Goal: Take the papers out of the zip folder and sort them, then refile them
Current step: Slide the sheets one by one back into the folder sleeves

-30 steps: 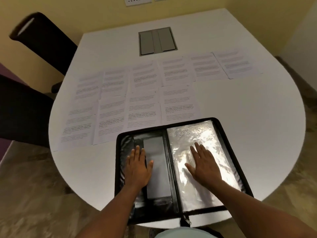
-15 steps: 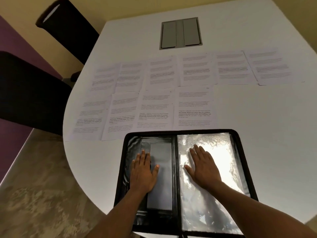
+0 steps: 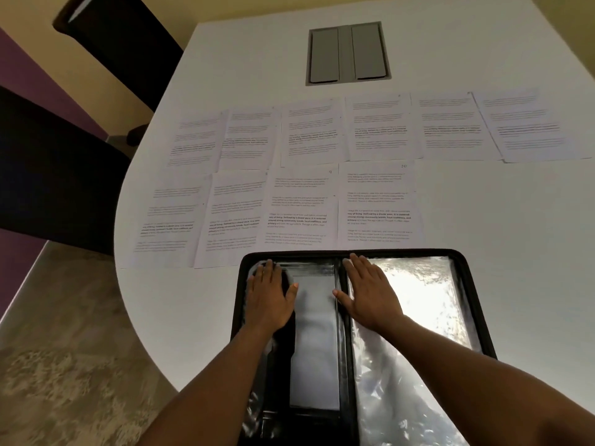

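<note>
Ten printed papers [image 3: 376,204] lay spread in two rows across the white desk [image 3: 483,236], six in the far row and four in the near row, their edges touching or slightly overlapping. The near row ended just beyond the top edge of the zip folder [image 3: 476,304], which lay open flat at the desk's near edge with its black zipped border showing all round. Both hands rested palm-down on the open folder with the fingers straight and held together, so neither grip was closed on anything. The left hand [image 3: 269,300] pressed on the left half, over dark shiny plastic, with its thumb touching a pale grey pocket [image 3: 315,342] that ran down that side. The right hand [image 3: 370,294] lay just right of the folder's spine, on the clear plastic sleeve [image 3: 425,294] that filled the right half and threw back a bright glare. The fingertips of both hands reached almost to the folder's top edge. Both forearms were bare and came in from the bottom of the view.

A grey hatch with two flaps [image 3: 347,53] was set into the desk beyond the papers. Two black chairs [image 3: 48,175] stood at the left, one behind the other, over a mottled floor [image 3: 64,365].
</note>
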A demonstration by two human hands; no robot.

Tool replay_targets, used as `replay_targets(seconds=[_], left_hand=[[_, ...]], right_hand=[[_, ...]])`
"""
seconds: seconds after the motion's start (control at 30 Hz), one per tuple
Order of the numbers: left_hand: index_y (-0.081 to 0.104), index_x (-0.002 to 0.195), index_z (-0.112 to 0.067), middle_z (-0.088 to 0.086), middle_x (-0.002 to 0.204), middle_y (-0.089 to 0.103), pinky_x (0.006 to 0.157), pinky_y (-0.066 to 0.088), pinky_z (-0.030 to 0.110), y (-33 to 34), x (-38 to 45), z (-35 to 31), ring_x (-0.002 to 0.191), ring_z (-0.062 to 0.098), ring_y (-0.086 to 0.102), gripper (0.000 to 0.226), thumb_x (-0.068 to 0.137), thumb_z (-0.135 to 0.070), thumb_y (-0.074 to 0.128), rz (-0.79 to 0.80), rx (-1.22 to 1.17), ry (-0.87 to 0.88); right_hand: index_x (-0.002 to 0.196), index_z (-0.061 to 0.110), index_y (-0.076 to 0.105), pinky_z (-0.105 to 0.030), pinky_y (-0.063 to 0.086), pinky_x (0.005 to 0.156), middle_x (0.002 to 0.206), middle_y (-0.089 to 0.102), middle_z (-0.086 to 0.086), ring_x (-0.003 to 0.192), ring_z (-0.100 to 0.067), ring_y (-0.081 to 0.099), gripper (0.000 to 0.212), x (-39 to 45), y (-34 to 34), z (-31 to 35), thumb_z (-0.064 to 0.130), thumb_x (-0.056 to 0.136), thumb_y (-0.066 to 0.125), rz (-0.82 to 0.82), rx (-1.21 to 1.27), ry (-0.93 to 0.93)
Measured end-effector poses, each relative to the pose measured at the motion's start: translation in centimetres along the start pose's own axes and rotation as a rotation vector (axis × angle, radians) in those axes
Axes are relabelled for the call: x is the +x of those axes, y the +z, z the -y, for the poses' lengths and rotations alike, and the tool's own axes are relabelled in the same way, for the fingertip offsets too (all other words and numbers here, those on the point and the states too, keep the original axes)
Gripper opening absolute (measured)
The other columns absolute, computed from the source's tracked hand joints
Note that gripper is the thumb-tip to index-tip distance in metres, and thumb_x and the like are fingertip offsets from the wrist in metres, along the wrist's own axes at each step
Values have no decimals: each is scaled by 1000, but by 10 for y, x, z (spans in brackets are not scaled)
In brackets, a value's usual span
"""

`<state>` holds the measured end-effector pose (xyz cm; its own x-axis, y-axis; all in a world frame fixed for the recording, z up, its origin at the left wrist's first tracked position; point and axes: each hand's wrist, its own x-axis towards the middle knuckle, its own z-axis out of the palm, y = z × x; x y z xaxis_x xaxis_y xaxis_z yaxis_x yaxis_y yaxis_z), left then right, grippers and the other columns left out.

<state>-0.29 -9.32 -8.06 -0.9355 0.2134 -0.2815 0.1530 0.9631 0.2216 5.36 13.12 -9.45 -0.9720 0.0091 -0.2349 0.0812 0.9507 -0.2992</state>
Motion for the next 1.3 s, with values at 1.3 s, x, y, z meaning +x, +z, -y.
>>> replay_targets(seconds=[1.3], left_hand=[[30,148,-6,16,151,34,117,21,43,-149,330,234,139,33,32,67,94,-40,52,-359,-305,-399]], right_hand=[[138,13,45,-23,40,90,128,62,-5,115,-19,59,52,388,-34,235,36,93,61,-44,650,66]])
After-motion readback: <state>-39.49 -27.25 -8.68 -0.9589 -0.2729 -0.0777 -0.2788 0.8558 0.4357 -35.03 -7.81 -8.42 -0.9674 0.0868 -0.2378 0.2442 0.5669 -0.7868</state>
